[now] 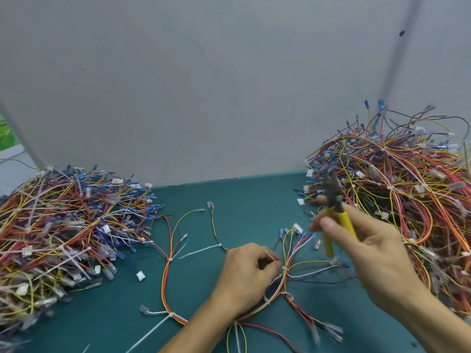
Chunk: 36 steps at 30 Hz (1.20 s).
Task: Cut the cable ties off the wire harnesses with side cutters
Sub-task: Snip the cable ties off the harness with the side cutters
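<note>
Wire harness: thin red, yellow, orange, blue and white wires, bound at intervals by white cable ties, clear and blue terminals at the ends; sprawls mid-table, part of it running under the left hand, whose curled fingers pinch the bundle beside a tie; right hand raised just right of it, fingers wrapped round yellow-handled side cutters, dark tip upward, blurred, apart from the wires; teal table; left pile and right pile of heaped harnesses; grey wall behind.
</note>
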Available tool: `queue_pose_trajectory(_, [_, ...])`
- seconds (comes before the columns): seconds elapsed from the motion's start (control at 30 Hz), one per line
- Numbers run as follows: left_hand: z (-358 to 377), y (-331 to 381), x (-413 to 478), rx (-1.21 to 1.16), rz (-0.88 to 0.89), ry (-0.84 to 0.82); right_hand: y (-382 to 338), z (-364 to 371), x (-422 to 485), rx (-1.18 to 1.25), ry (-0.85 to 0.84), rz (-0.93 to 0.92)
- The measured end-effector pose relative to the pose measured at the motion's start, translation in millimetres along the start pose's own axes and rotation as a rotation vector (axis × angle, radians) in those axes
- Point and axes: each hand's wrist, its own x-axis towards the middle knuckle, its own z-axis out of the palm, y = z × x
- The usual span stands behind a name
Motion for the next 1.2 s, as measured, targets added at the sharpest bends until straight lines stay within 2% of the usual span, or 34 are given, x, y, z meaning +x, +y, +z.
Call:
queue_pose_trajectory(0.07, [1.2, -0.5, -1.6, -0.016, -0.007, 0.025, -3.9, -5.8, 2.9, -0.034, 0.029, -0.031])
queue_pose_trajectory(0.13, [2.9, -1.3, -2.0, -0.026, -0.012, 0.054, -3.4, -14.7, 5.4, -0.302, -0.024, -0.074])
queue_pose_trajectory(0.27, [4.9, -3.0, -2.3, -0.066, -0.03, 0.066, 7.5, -24.0, 4.3, -1.034, -0.363, -0.091])
queue_pose_trajectory(0.33, [5.5, -4.3, -2.3, -0.09, -0.043, 0.062, 12.2, -22.5, 0.9, -1.27, -0.496, -0.089])
queue_pose_trajectory(0.4, [5.9, -4.9, -2.5, -0.097, -0.045, 0.056, 10.4, -19.8, -1.4, -1.388, -0.553, -0.071])
queue_pose_trajectory(0.7, [3.4, -2.0, -2.0, -0.2, -0.117, 0.018, 7.7, -10.6, -5.9, -1.585, -0.574, -0.112])
queue_pose_trajectory(1.2, [2.1, 2.2, -2.0, -0.247, -0.134, 0.013, 7.1, -7.7, -10.3, -1.625, -0.569, -0.158])
